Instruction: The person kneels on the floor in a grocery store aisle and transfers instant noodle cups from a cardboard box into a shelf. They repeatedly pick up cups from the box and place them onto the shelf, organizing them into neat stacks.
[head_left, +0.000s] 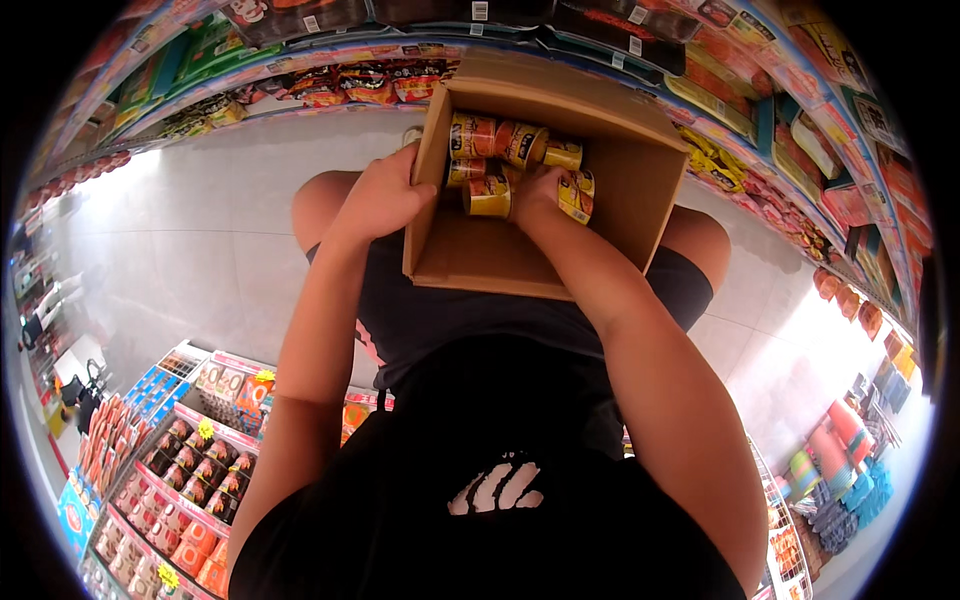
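Note:
An open cardboard box rests tilted on my lap, between my knees. Several yellow and orange cylindrical food containers lie inside, mostly towards its upper left. My left hand grips the box's left wall, thumb over the edge. Inside the box, my right hand reaches among the containers, beside a yellow one at its right. The fingers of that hand are largely hidden, so whether they hold a container cannot be told.
Store shelves with packaged food curve around the far side, close to the box. Behind me at lower left stands a display rack of small packs. Grey tiled floor shows at the left. Rolled goods lie at the lower right.

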